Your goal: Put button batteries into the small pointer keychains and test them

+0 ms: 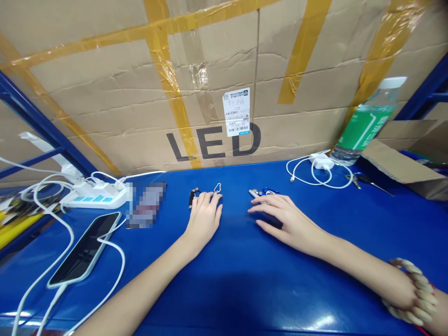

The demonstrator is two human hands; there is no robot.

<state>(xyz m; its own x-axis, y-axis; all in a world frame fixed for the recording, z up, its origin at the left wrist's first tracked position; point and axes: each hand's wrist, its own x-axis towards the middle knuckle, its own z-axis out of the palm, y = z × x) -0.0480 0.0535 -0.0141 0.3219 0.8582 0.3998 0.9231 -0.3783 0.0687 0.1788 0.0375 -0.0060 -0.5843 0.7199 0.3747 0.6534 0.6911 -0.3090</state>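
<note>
While two small bunches lie apart at the middle of the frame, on the blue bench point(231, 270), I see neither of them lifted. The fingers of my left hand point(204, 216) are lightly spread over the black keychain point(191, 199) with its metal clip point(217, 188); whether they press it, I cannot tell. The fingers of my right hand point(289, 218), spread wider, hang over the silver keychain point(254, 193) with its blue clip point(273, 192). The separating looks done to me; how much handling is left, I cannot judge.

Phone point(86, 252), power strip point(98, 200), bottle point(367, 125), perhaps a blurred packet point(147, 205).
</note>
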